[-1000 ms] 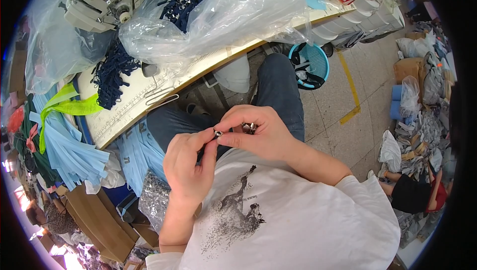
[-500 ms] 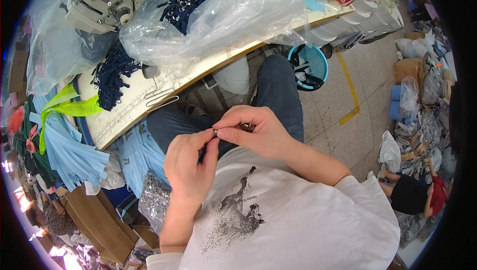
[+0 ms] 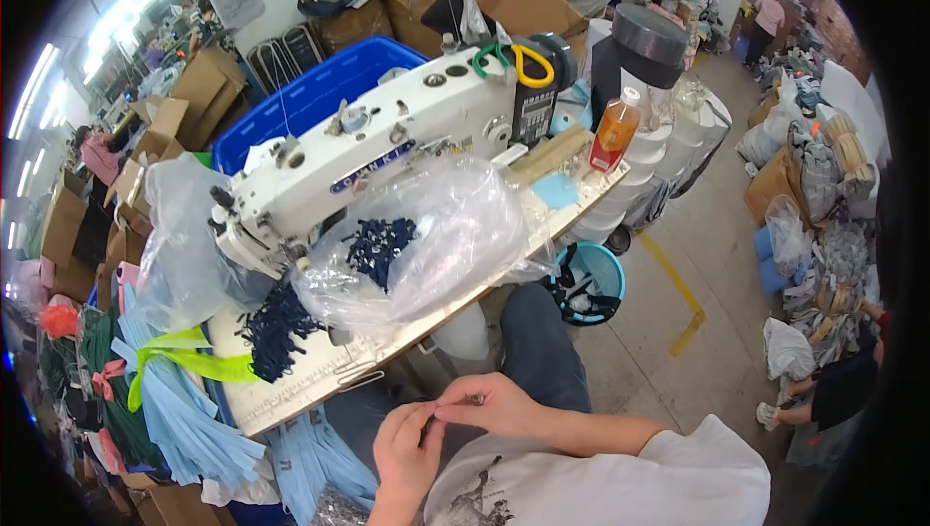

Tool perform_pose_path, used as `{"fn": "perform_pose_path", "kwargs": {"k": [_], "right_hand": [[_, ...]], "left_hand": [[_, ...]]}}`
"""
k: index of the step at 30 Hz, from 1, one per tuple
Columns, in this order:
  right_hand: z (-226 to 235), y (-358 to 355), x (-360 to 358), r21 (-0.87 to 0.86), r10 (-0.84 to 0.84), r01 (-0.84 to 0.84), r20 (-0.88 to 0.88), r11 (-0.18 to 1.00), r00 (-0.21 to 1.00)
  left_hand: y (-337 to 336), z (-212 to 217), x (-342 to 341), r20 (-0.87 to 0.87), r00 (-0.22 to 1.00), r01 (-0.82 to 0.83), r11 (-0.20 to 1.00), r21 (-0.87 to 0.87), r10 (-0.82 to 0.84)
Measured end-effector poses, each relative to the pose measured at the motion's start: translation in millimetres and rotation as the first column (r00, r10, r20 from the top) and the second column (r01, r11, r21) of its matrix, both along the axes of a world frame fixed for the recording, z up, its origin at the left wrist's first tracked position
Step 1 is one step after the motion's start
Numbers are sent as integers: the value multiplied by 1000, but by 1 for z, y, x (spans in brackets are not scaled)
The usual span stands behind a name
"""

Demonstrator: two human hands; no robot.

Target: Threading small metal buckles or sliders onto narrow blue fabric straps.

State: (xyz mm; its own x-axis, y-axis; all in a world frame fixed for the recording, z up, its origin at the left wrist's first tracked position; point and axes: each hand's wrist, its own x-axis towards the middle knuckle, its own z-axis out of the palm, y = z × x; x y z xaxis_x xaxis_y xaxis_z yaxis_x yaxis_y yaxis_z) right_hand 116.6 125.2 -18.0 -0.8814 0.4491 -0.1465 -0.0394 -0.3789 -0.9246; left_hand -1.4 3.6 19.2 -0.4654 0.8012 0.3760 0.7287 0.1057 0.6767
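My left hand [image 3: 404,448] and my right hand [image 3: 499,404] meet over my lap, in front of the table edge. Both are closed in a pinch, fingertips touching. A small shiny brownish metal piece [image 3: 475,399] shows in the curled fingers of my right hand; its kind is too small to tell. Whatever sits between the left fingertips is hidden. Beyond my hands, navy fabric loops [image 3: 274,329] are heaped on the white sewing table [image 3: 320,368]. More navy loops [image 3: 380,251] lie in a clear plastic bag [image 3: 455,226].
A white sewing machine [image 3: 378,129] spans the table, with a blue crate [image 3: 291,111] behind. Lime-green strips [image 3: 184,356] and light-blue strips [image 3: 179,415] hang at left. An orange bottle [image 3: 615,129] stands at the right end; a turquoise basket [image 3: 593,279] sits on the floor below.
My view has tilted up, bringing the whole sewing machine and the room behind into sight; my hands now appear lower. They stay pinched together over my lap.
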Motion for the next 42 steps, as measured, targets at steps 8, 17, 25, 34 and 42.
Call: {"fn": "perform_pose_path", "kwargs": {"k": [8, 17, 25, 34, 42], "right_hand": [[8, 5, -1, -69, -19, 32, 181, 997, 983], [11, 3, -5, -277, -13, 48, 127, 960, 992], [8, -5, -5, -255, 8, 13, 83, 967, 997], [16, -13, -12, -75, -51, 59, 98, 995, 994], [9, -9, -11, -179, -43, 61, 104, 982, 994]], "left_hand": [[4, -7, -1, -51, 998, 29, 991, 128, -22], [-6, -16, -9, 384, 920, 20, 988, 156, -79], [-4, -6, -7, 363, 920, 100, 983, 155, -150], [-11, -22, -6, 318, 945, 15, 983, 181, -73], [-12, -26, -8, 507, 859, 0, 991, 133, -68]]}}
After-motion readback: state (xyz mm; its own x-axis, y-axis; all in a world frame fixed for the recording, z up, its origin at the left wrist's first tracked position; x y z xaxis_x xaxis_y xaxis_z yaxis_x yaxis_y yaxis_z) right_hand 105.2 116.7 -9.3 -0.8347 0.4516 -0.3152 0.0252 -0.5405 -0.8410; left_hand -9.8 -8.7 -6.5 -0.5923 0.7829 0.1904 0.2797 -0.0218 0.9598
